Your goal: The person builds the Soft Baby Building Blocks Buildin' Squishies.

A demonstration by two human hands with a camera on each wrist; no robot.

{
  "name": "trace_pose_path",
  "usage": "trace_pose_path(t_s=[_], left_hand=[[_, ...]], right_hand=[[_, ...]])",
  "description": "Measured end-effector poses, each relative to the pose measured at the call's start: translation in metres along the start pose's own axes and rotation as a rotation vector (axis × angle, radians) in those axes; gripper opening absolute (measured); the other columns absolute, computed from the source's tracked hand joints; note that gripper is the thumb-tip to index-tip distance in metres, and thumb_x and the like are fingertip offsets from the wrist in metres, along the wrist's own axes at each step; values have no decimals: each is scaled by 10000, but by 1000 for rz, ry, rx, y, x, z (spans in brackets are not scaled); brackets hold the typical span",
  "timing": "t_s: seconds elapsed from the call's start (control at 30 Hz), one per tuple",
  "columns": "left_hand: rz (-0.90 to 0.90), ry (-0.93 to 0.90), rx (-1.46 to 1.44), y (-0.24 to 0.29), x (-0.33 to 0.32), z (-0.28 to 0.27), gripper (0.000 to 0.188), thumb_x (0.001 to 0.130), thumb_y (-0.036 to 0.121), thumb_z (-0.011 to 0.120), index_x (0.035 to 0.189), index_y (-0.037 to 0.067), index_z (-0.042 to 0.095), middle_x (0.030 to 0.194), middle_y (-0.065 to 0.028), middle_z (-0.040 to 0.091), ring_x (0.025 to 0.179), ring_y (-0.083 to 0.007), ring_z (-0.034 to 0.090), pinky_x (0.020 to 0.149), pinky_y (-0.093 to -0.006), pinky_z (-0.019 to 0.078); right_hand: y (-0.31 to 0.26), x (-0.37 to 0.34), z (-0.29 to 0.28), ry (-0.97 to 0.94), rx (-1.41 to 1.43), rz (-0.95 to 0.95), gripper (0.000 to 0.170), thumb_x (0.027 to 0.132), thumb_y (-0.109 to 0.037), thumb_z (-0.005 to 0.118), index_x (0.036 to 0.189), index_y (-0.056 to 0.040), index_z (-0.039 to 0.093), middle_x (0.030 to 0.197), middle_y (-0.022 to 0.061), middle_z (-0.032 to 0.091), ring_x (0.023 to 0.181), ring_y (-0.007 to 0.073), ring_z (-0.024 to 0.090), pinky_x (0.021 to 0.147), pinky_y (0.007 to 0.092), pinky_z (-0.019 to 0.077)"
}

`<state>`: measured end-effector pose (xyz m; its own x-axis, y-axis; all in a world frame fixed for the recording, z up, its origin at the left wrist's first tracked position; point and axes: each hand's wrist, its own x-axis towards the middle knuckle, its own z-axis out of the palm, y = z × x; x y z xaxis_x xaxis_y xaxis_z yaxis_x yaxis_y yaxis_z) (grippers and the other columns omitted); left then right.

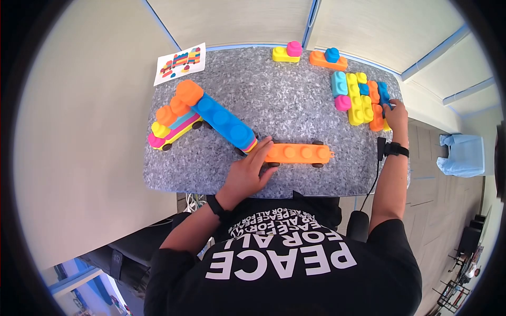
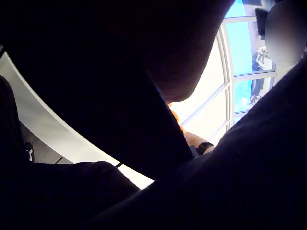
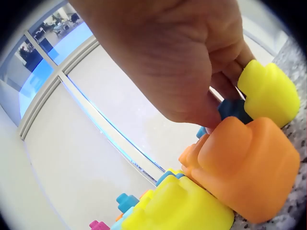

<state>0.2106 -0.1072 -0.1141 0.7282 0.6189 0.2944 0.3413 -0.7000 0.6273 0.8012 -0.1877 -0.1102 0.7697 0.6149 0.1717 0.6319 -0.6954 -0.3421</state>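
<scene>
My left hand (image 1: 245, 171) holds the left end of an orange wheeled base (image 1: 298, 153), fingers over its top and thumb by the near wheel. That end meets a long blue block (image 1: 224, 121), which slants up to orange blocks (image 1: 188, 92) above a wheeled stack (image 1: 179, 131). At the table's right side my right hand (image 1: 396, 113) pinches a dark blue block (image 3: 233, 111) between thumb and fingers. A yellow block (image 3: 272, 96) and an orange block (image 3: 252, 167) stand close beside those fingers. The left wrist view is mostly dark.
Yellow blocks (image 1: 353, 100) and several others lie grouped left of my right hand. At the back are a yellow-pink pair (image 1: 286, 54) and an orange-blue pair (image 1: 328, 61). A picture card (image 1: 180, 63) lies at the table's back left corner. A cable (image 1: 370, 189) runs over the front edge.
</scene>
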Motion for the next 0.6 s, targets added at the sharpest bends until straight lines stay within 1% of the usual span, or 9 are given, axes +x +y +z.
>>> trace_pose_path(t_s=[0.13, 0.17, 0.27, 0.33, 0.37, 0.4, 0.47, 0.57, 0.6], left_hand=[[37, 40, 4, -4, 0, 5, 764, 1012, 274, 884, 1654, 26, 550, 1681, -183, 645, 1427, -392, 724, 1060, -461, 672], [54, 59, 8, -5, 0, 6, 776, 1013, 272, 884, 1663, 27, 540, 1681, -183, 644, 1424, -395, 726, 1061, -463, 671], [-28, 13, -15, -2, -3, 5, 847, 1008, 259, 887, 1707, 20, 473, 1676, -183, 649, 1407, -399, 735, 1059, -466, 668], [3, 40, -27, -3, -2, 6, 891, 1002, 253, 892, 1725, 6, 433, 1662, -198, 656, 1381, -397, 750, 1030, -459, 675], [18, 54, -32, -4, -2, 6, 914, 999, 250, 894, 1734, -1, 413, 1655, -206, 659, 1368, -396, 758, 1016, -456, 678], [35, 71, -39, -4, -1, 7, 931, 995, 248, 899, 1738, -9, 400, 1650, -208, 663, 1303, -389, 783, 974, -450, 683], [69, 107, -50, -4, 1, 7, 967, 986, 246, 909, 1745, -23, 374, 1641, -212, 670, 1172, -375, 833, 889, -438, 693], [53, 102, -26, -8, -3, 9, 1018, 971, 248, 923, 1760, -33, 344, 1652, -193, 673, 891, -318, 840, 744, -409, 671], [44, 100, -27, -8, -4, 10, 1032, 968, 250, 925, 1765, -35, 335, 1664, -190, 666, 833, -301, 816, 715, -402, 657]], right_hand=[[-19, -15, -20, 245, 195, -79, 458, 1019, -222, 851, 1436, -62, 754, 1225, 291, 837, 1099, 435, 833, 959, 498, 656], [-33, -25, -29, 248, 305, -135, 425, 1084, -154, 793, 1493, -66, 719, 1302, 226, 833, 1104, 335, 837, 960, 437, 652], [-70, -63, -41, 130, 794, -361, 386, 1128, -110, 748, 1509, -61, 712, 1363, 129, 805, 1143, 224, 789, 979, 394, 638], [-115, -118, -54, -55, 923, -417, 345, 1144, -91, 741, 1486, -45, 722, 1375, 57, 768, 1215, 166, 723, 1031, 377, 613], [-134, -147, -63, -179, 882, -432, 337, 1131, -84, 752, 1465, -43, 729, 1369, 76, 776, 1237, 191, 732, 1052, 387, 605], [-150, -171, -68, -303, 841, -445, 330, 1117, -77, 764, 1444, -40, 737, 1363, 96, 783, 1259, 216, 741, 1073, 397, 598], [-173, -199, -58, -274, 738, -748, 318, 1091, -48, 759, 1409, -44, 751, 1375, 147, 785, 1293, 310, 752, 1106, 431, 586], [-184, -226, -44, -444, 789, -730, 328, 1073, -35, 750, 1401, -50, 747, 1393, 190, 778, 1301, 405, 745, 1109, 467, 592], [-186, -231, -42, -471, 786, -720, 329, 1072, -39, 752, 1400, -52, 744, 1403, 191, 776, 1303, 409, 744, 1108, 472, 594]])
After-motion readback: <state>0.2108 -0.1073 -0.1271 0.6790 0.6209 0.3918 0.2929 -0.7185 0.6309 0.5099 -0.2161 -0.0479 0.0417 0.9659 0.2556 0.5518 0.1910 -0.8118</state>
